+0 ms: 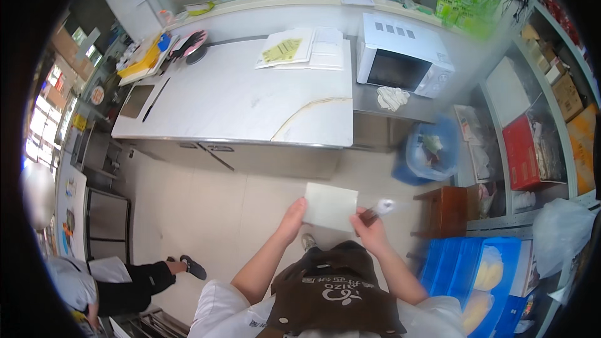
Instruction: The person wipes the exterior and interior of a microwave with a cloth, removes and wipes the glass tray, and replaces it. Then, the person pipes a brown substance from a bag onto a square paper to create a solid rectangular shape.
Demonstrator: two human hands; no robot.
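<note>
In front of my apron I hold a flat, pale, roughly square piece point(331, 206); whether it is a box or a board I cannot tell. My left hand point(292, 220) grips its left edge. My right hand point(370, 228) closes on its right corner. Sticking out from the same hand is a small item with a brown part and a round whitish end point(379, 209), blurred, its kind unclear. Both hands are over the floor, short of the white worktable point(231, 100).
A microwave point(400, 56) with a crumpled cloth point(393, 97) before it stands past the worktable's right end. Below is a blue bin point(412, 164). Blue crates point(452, 269) and a wooden stool point(441, 211) flank my right. Another person point(119, 281) is at the left.
</note>
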